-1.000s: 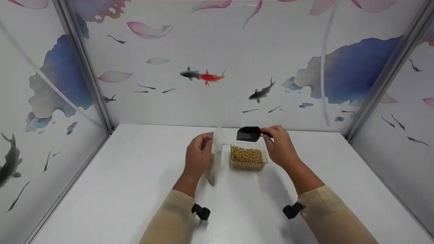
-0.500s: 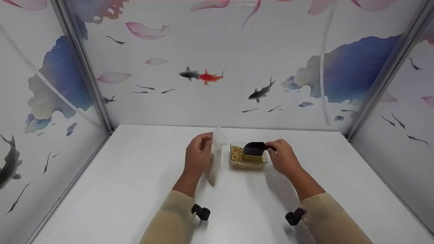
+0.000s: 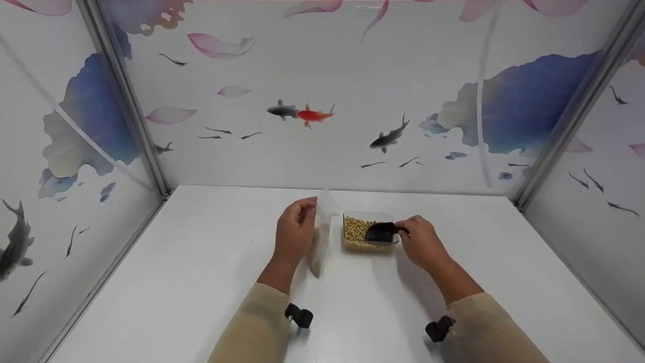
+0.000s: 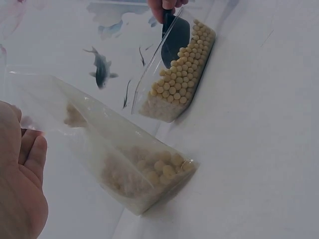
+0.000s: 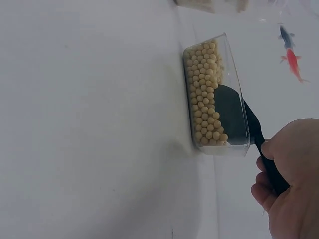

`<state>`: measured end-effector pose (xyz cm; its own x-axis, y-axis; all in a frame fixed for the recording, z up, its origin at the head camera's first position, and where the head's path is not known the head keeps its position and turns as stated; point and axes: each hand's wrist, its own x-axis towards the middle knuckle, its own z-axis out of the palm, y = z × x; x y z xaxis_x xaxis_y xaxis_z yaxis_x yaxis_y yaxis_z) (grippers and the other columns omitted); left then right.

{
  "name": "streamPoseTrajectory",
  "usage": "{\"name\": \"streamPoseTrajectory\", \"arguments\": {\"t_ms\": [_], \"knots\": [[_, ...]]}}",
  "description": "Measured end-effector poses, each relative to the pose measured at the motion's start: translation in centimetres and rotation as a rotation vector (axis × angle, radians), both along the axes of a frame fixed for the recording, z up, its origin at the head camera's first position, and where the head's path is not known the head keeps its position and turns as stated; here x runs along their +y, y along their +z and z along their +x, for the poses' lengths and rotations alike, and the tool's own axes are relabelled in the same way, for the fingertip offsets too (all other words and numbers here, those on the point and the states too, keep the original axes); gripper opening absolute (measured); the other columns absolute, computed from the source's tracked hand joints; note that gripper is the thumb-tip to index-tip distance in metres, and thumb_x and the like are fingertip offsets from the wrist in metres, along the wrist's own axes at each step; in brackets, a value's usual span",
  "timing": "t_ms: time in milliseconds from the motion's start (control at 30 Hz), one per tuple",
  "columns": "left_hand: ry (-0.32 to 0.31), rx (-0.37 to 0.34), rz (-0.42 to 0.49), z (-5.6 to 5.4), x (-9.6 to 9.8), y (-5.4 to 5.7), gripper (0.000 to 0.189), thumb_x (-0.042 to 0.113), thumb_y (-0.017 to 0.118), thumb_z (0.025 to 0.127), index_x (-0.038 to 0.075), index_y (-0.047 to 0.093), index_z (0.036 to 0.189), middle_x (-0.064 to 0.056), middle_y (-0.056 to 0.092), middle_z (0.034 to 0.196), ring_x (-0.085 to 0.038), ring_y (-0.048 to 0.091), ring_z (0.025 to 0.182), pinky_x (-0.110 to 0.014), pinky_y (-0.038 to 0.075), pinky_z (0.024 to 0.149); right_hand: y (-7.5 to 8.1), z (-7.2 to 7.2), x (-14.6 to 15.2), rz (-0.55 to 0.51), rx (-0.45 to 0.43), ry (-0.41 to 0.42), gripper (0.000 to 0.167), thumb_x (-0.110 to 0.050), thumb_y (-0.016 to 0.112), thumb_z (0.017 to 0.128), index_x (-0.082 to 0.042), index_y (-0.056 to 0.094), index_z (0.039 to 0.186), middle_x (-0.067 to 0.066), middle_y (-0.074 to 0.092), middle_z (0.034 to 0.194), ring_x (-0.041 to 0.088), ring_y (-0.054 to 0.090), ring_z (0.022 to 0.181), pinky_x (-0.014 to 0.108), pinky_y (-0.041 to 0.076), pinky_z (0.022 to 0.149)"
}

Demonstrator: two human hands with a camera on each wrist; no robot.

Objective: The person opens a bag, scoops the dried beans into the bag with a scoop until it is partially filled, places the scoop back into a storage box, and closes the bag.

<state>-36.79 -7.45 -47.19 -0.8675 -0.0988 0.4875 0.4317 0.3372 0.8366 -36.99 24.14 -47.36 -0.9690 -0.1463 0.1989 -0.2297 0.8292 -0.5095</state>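
My right hand (image 3: 422,243) grips the handle of a black scoop (image 3: 380,232). The scoop's bowl is inside a clear plastic container (image 5: 232,150) and dips into round yellow beans (image 4: 175,82) that look like soybeans. In the right wrist view the handle slants out over the container's rim. To the left of the container, my left hand (image 3: 295,229) pinches the upper edge of a clear plastic bag (image 4: 94,117). The bag stands upright, mouth at the top, with some of the same beans gathered at its bottom. In the head view the hand hides part of the bag.
Both things stand on a white table (image 3: 201,282). Behind it rises a white panel (image 3: 242,161) printed with fish and petals, with similar panels at left and right. A black wrist camera (image 3: 301,316) sits at the left sleeve, and another camera (image 3: 438,328) at the right.
The right hand has lowered the scoop from above and behind the container down into the beans. The left hand and the bag have stayed in place.
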Motion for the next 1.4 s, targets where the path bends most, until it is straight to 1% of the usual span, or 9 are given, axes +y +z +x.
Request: {"name": "streamPoseTrajectory", "arguments": {"t_ms": [133,267,433,667,800,900,1033,1233,1400], "knots": [[-0.005,0.004,0.007,0.0,0.0,0.0,0.018,0.025,0.059,0.112,0.018,0.070,0.124,0.007,0.071,0.138,-0.011,0.067,0.129,-0.032,0.058,0.110,-0.1,0.0,0.0,0.015,0.002,0.013,0.030,-0.006,0.056,0.110,-0.002,0.070,0.136,0.021,0.064,0.130,0.040,0.062,0.125,0.054,0.057,0.104],[0.000,0.001,0.007,-0.1,0.0,0.0,0.017,0.025,0.059,0.112,0.019,0.070,0.124,0.008,0.071,0.138,-0.011,0.066,0.130,-0.033,0.057,0.111,0.1,0.0,-0.3,0.035,0.000,0.032,0.029,-0.005,0.057,0.109,-0.002,0.072,0.133,0.020,0.065,0.126,0.038,0.064,0.121,0.053,0.059,0.100],[0.007,-0.008,-0.003,0.0,0.1,0.0,0.016,0.024,0.059,0.112,0.021,0.069,0.124,0.009,0.070,0.138,-0.010,0.066,0.130,-0.033,0.057,0.111,0.1,-0.1,-0.9,0.062,0.013,0.056,0.028,-0.003,0.060,0.107,-0.002,0.073,0.132,0.019,0.066,0.122,0.037,0.064,0.118,0.052,0.060,0.098],[-0.007,-0.013,0.017,0.3,0.2,0.2,0.017,0.022,0.059,0.112,0.017,0.069,0.125,0.008,0.070,0.139,-0.011,0.066,0.133,-0.032,0.056,0.113,0.0,-0.3,-1.3,0.066,0.000,0.090,0.029,-0.006,0.058,0.109,-0.004,0.072,0.135,0.015,0.066,0.124,0.035,0.064,0.119,0.049,0.060,0.098],[0.001,-0.018,0.013,0.3,0.2,0.2,0.017,0.022,0.059,0.112,0.019,0.069,0.124,0.008,0.071,0.139,-0.011,0.066,0.132,-0.032,0.057,0.112,0.2,-0.4,-1.4,0.088,0.026,0.102,0.028,-0.005,0.058,0.109,-0.003,0.072,0.133,0.017,0.066,0.124,0.037,0.063,0.119,0.051,0.059,0.100],[0.006,-0.018,0.011,0.3,0.2,0.2,0.016,0.023,0.059,0.111,0.019,0.070,0.123,0.008,0.071,0.138,-0.011,0.066,0.132,-0.033,0.057,0.112,0.3,-0.6,-1.5,0.071,0.010,0.099,0.028,-0.005,0.057,0.109,-0.003,0.072,0.134,0.018,0.066,0.125,0.038,0.062,0.121,0.053,0.058,0.101],[0.005,-0.017,0.013,0.3,0.2,0.2,0.016,0.022,0.059,0.111,0.018,0.070,0.123,0.007,0.071,0.138,-0.012,0.066,0.133,-0.033,0.057,0.112,-0.1,-0.8,-1.7,0.029,-0.027,0.095,0.030,-0.007,0.055,0.111,-0.003,0.069,0.137,0.019,0.064,0.131,0.038,0.061,0.125,0.053,0.057,0.102],[0.002,-0.015,0.019,0.2,0.2,0.1,0.017,0.023,0.060,0.111,0.018,0.070,0.123,0.007,0.071,0.138,-0.012,0.066,0.132,-0.033,0.057,0.112,-0.9,-1.1,-1.8,-0.042,-0.032,0.089,0.032,-0.006,0.056,0.110,-0.002,0.069,0.139,0.020,0.063,0.135,0.039,0.059,0.129,0.054,0.056,0.107],[-0.005,-0.004,0.015,0.1,0.1,-0.1,0.017,0.023,0.060,0.111,0.018,0.070,0.124,0.007,0.071,0.138,-0.011,0.066,0.131,-0.033,0.057,0.111,-1.2,-1.1,-2.0,-0.052,-0.048,0.076,0.033,-0.009,0.057,0.110,-0.003,0.068,0.141,0.021,0.062,0.139,0.040,0.058,0.133,0.056,0.053,0.110]]}}
